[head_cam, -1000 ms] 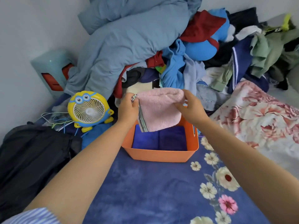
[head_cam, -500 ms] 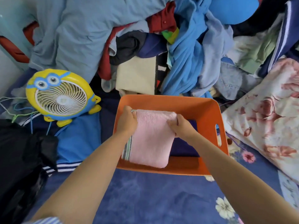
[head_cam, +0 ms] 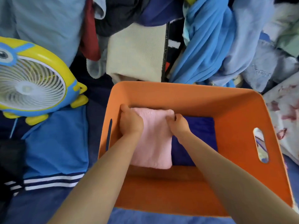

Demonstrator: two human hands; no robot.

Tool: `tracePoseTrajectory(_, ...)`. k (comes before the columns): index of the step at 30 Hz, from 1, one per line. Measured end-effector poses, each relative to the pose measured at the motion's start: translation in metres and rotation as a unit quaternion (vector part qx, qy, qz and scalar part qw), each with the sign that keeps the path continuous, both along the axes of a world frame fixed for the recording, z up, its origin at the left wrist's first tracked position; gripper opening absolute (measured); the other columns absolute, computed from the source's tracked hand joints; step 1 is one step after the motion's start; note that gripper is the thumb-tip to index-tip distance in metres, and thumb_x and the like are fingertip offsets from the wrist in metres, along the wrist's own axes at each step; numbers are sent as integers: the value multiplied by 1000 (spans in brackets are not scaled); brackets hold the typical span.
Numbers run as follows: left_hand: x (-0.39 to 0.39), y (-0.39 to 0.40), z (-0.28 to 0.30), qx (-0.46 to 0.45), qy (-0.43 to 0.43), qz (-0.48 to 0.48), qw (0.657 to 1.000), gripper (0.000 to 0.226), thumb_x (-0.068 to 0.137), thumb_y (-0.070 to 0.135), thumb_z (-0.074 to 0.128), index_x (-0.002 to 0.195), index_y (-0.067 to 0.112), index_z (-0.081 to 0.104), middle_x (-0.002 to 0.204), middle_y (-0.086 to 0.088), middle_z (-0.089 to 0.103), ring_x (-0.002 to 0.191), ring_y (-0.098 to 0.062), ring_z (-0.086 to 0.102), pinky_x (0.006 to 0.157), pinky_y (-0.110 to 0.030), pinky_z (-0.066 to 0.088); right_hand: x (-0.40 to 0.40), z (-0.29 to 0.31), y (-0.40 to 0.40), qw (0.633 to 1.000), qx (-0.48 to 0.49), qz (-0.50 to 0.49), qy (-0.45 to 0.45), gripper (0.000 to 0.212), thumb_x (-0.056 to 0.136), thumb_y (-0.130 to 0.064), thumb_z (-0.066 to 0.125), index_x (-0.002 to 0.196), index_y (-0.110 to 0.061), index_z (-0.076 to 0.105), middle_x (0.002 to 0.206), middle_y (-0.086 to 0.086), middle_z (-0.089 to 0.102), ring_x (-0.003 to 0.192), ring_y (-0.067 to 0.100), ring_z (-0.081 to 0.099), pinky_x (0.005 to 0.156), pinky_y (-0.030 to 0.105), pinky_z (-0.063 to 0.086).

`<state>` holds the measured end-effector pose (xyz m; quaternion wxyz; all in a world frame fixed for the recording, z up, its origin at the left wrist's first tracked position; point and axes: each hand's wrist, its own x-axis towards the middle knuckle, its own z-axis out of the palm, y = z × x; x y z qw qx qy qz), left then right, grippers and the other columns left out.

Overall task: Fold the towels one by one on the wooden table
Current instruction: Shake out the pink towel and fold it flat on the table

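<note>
The pink towel (head_cam: 152, 139) is folded into a compact rectangle with a soft, fluffy pile and a squared lower edge. It lies inside the orange basket (head_cam: 186, 96), against the left wall and reaching the far wall. It rests on a dark blue folded cloth (head_cam: 199, 136) which fills the rest of the basket floor to its right.

The left hand (head_cam: 130, 122) grips the towel's far left corner, fingers curled down over the edge beside the basket wall. The right hand (head_cam: 178, 122) pinches the far right corner, fingers bent onto the fabric.

A yellow and blue fan (head_cam: 32, 81) stands to the left of the basket. A heap of mixed clothing (head_cam: 208, 46) lies beyond the far rim.
</note>
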<state>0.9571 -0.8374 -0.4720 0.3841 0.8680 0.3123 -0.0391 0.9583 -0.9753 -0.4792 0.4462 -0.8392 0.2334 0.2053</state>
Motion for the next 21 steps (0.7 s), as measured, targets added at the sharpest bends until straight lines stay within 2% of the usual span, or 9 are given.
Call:
tracePoseTrajectory(2, 0, -3, -1, 39, -89, -35, 995, 41, 92, 10, 43, 131, -1, 37, 134, -21, 44, 124, -35, 41, 102, -33, 30, 3, -4, 1, 999, 9, -28, -19, 38, 95, -28, 40, 120, -1, 43, 96, 9, 56, 72, 17, 49, 52, 26, 35)
tracePoseTrajectory(3, -4, -2, -3, 75, -121, -67, 987, 44, 89, 7, 47, 131, -3, 38, 135, -23, 41, 125, -36, 40, 104, -32, 29, 1, -6, 2, 999, -5, -11, -39, 37, 95, -26, 40, 123, -1, 41, 106, 13, 56, 81, 21, 53, 55, 27, 37)
tracePoseTrajectory(5, -14, -2, -10, 172, -174, -154, 957, 46, 77, -4, 56, 122, -9, 49, 127, -29, 48, 119, -42, 48, 102, -41, 38, -11, -11, 1, 986, -85, 91, -110, 40, 94, -18, 38, 131, -2, 36, 130, 17, 46, 111, 29, 49, 76, 30, 42)
tracePoseTrajectory(7, -24, -2, -21, 254, -209, -256, 909, 43, 63, -9, 64, 105, -9, 61, 112, -28, 60, 104, -43, 60, 92, -50, 46, -27, -18, 1, 944, -168, 211, -189, 46, 94, -11, 34, 139, -3, 28, 145, 18, 31, 133, 31, 30, 103, 35, 33)
tracePoseTrajectory(9, -30, -1, -30, 274, -149, -382, 870, 40, 75, 1, 64, 114, -6, 57, 125, -24, 55, 118, -35, 53, 103, -42, 40, -35, -25, 2, 902, -214, 325, -185, 48, 97, -14, 28, 143, -4, 19, 154, 15, 13, 143, 27, 8, 116, 37, 13)
tracePoseTrajectory(11, -33, 3, -49, 255, -25, -426, 868, 53, 96, 25, 40, 141, 2, 26, 153, -14, 20, 143, -25, 16, 116, -35, 12, -41, -35, 3, 872, -249, 403, -125, 52, 99, -26, 22, 146, -9, 7, 156, 8, -5, 144, 22, -10, 117, 38, 1)
tracePoseTrajectory(13, -37, 9, -65, 241, 73, -417, 873, 62, 98, 38, 25, 147, 11, 1, 157, -6, -6, 145, -21, -8, 117, -33, -3, -44, -44, 6, 852, -281, 433, -86, 56, 99, -35, 18, 146, -14, -4, 155, 4, -17, 142, 19, -19, 116, 38, -4)
tracePoseTrajectory(15, -40, 12, -74, 234, 108, -416, 872, 63, 98, 41, 22, 147, 15, -8, 156, -5, -15, 144, -20, -14, 116, -33, -7, -46, -49, 12, 840, -299, 447, -72, 58, 98, -38, 15, 145, -14, -9, 153, 5, -22, 140, 19, -23, 116, 37, -5)
tracePoseTrajectory(21, -30, 16, -67, 201, 178, -445, 854, 65, 98, 42, 23, 147, 16, -10, 155, -4, -19, 143, -23, -17, 116, -35, -8, -36, -46, 13, 826, -304, 474, -30, 59, 98, -38, 15, 144, -15, -12, 152, 5, -25, 140, 19, -23, 117, 37, -1)
